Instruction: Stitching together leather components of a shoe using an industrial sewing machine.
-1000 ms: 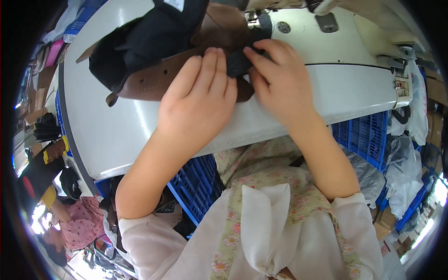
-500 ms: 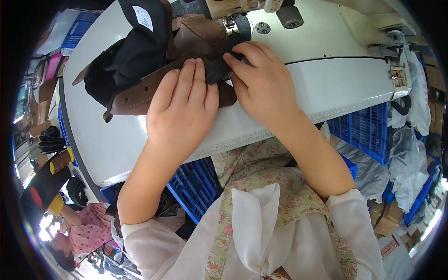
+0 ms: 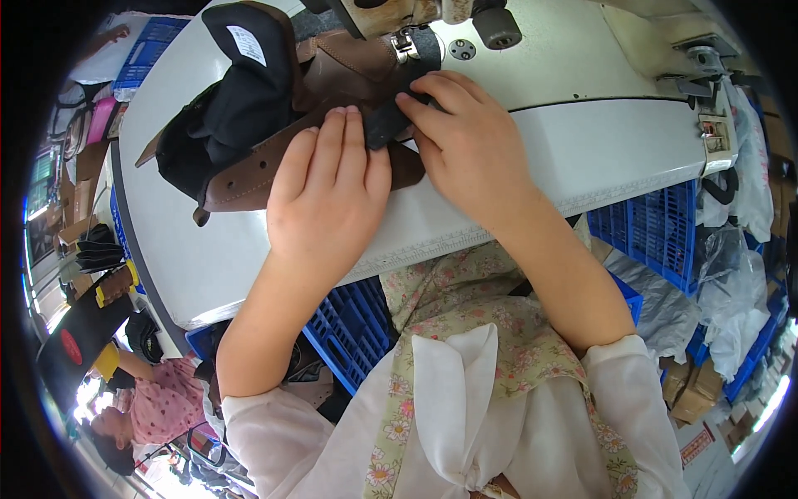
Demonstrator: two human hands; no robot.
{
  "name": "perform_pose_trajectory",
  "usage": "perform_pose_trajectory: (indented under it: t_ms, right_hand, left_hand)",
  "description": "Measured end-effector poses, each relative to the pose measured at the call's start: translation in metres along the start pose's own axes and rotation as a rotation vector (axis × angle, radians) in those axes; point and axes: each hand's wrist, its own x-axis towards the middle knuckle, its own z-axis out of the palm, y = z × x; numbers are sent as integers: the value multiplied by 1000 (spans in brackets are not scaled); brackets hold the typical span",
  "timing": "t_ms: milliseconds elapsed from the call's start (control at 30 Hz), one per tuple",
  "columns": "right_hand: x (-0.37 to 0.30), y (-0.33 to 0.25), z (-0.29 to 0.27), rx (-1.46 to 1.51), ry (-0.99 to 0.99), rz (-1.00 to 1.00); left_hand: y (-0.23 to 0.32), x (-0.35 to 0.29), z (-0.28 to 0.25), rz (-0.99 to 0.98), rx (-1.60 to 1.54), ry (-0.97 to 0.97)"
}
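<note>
A brown leather shoe upper (image 3: 345,62) with black lining (image 3: 241,108) lies on the white table, its inner side partly showing. The leather edge nearest me has small punched holes. Flat on this leather rests my left hand (image 3: 326,195), fingers stretched out side by side. My right hand (image 3: 478,150) has its thumb and fingers bent together on a short black strip (image 3: 386,125) at the upper's right end. Just beyond the fingers is the metal presser foot (image 3: 406,46) of a sewing machine (image 3: 573,50). The right fingertips are partly hidden behind the strip.
The white table (image 3: 582,158) carries a ruler scale along its front edge. Blue plastic crates (image 3: 648,233) stand below it. Clear plastic bags (image 3: 731,283) hang at the right. Another person in a pink top (image 3: 170,399) sits at the far left.
The view has shifted slightly, so the machine appears a little further left. Both hands keep nearly the same places on the upper and the strip.
</note>
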Motion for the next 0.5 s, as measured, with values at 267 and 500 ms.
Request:
perform_pose_trajectory:
  t_ms: [267, 500]
  right_hand:
    - [3, 5, 1, -18, -3, -13]
    - [4, 6, -4, -14, -5, -42]
  left_hand:
    - [5, 4, -1, -17, 30, -47]
    - [7, 3, 0, -43, 58, -79]
